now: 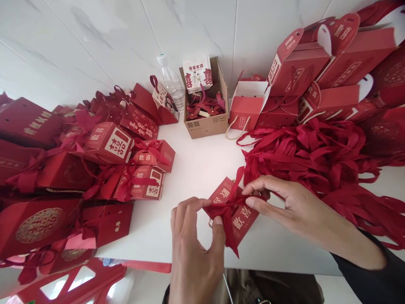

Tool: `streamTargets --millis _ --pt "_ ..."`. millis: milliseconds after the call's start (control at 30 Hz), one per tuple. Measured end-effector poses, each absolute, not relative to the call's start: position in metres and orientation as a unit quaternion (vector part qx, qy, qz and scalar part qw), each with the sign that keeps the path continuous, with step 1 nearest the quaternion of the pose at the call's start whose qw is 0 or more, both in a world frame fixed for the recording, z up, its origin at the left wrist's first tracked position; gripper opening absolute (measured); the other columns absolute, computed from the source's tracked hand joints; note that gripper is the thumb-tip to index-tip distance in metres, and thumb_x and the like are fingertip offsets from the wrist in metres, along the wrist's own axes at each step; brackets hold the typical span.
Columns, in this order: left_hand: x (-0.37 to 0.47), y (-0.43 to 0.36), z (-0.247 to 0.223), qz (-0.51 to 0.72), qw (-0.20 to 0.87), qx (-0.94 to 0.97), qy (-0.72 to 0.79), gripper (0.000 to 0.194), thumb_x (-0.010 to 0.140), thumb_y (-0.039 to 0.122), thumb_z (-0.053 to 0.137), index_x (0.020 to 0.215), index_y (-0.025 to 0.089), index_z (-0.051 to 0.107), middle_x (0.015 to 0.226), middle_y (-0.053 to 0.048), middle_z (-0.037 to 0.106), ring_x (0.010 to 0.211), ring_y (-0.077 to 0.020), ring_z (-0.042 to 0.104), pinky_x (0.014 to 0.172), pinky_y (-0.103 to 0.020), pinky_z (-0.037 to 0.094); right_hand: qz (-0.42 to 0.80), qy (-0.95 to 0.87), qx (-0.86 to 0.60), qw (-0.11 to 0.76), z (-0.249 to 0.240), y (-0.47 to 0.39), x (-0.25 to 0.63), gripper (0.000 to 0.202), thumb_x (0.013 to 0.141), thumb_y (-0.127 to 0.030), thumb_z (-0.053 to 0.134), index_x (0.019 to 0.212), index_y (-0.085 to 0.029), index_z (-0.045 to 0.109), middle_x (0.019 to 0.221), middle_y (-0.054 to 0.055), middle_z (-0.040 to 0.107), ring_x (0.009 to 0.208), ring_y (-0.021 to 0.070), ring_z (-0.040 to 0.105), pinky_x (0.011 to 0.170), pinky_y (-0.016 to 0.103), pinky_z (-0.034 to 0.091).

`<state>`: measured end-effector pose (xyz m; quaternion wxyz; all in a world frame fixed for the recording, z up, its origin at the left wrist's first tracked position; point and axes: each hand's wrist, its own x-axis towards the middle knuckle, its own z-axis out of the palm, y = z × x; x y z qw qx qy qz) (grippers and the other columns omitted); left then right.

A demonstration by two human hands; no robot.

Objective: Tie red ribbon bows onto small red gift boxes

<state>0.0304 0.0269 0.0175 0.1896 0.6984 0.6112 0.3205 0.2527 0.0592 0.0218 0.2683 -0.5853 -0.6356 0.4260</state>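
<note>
A small red gift box [245,217] with pale lettering stands on the white table in front of me. Across its top a red ribbon [232,202] is tied in a bow, with tails hanging to either side. My left hand [199,228] pinches the bow's left loop between thumb and fingers. At the right, my right hand [268,198] holds the other loop near its end, thumb below and fingers above. The hands cover parts of the ribbon's ends.
Finished-looking red boxes with bows [142,181] crowd the left side. Loose red ribbons [303,156] lie heaped at the right. Behind stand a cardboard box [205,126] of cards and ribbons, a plastic bottle [172,84] and stacked red boxes [297,71]. A tiled wall closes the back.
</note>
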Motion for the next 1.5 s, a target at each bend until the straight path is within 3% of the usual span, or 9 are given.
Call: streamTargets --millis 367,700,867,1067,1300,1500 --pt "0.019 0.026 0.016 0.317 0.231 0.665 0.635 0.011 0.103 0.026 0.054 0.094 0.028 0.06 0.085 0.001 0.065 0.079 -0.0185 0.055 0.068 -0.029 0.048 0.411 -0.64 -0.593 0.264 0.023 0.055 0.251 0.026 0.098 -0.053 0.061 0.091 -0.032 0.073 0.083 -0.002 0.072 0.068 0.0174 0.06 0.056 0.028 0.042" --pt "0.017 0.024 0.013 0.375 0.353 0.584 0.627 0.016 0.106 0.037 0.052 0.107 0.026 0.063 0.094 -0.003 0.071 0.089 -0.018 0.068 0.065 -0.025 0.054 0.41 -0.639 -0.594 0.265 0.022 0.057 0.249 0.03 0.098 -0.054 0.06 0.092 -0.03 0.075 0.086 0.0 0.075 0.072 0.0192 0.064 0.055 0.029 0.045" --pt "0.016 0.024 0.012 0.378 0.363 0.58 0.624 0.015 0.107 0.038 0.052 0.109 0.028 0.063 0.093 -0.002 0.071 0.087 -0.0172 0.068 0.064 -0.025 0.054 0.402 -0.644 -0.591 0.271 0.022 0.056 0.25 0.028 0.098 -0.053 0.059 0.092 -0.03 0.074 0.086 -0.001 0.075 0.07 0.0186 0.064 0.058 0.029 0.048" --pt "0.019 0.021 0.011 0.377 0.376 0.568 0.628 0.016 0.106 0.038 0.053 0.108 0.028 0.065 0.097 -0.003 0.072 0.09 -0.0191 0.068 0.07 -0.03 0.052 0.391 -0.643 -0.596 0.28 0.018 0.055 0.252 0.029 0.098 -0.054 0.059 0.089 -0.03 0.072 0.076 -0.002 0.07 0.056 0.0157 0.054 0.05 0.029 0.039" --pt "0.026 0.018 0.017 0.407 0.401 0.509 0.644 0.013 0.105 0.034 0.054 0.104 0.027 0.066 0.095 -0.002 0.069 0.09 -0.0181 0.065 0.073 -0.03 0.05 0.402 -0.635 -0.601 0.272 0.016 0.053 0.253 0.029 0.099 -0.055 0.058 0.092 -0.031 0.073 0.07 -0.004 0.067 0.052 0.0152 0.052 0.047 0.029 0.037" --pt "0.018 0.021 0.013 0.398 0.358 0.56 0.632 0.013 0.105 0.034 0.053 0.109 0.027 0.064 0.1 -0.005 0.068 0.093 -0.0201 0.065 0.07 -0.03 0.053 0.407 -0.641 -0.591 0.272 0.018 0.054 0.255 0.033 0.099 -0.057 0.057 0.094 -0.03 0.074 0.091 0.001 0.076 0.075 0.0202 0.069 0.056 0.03 0.049"
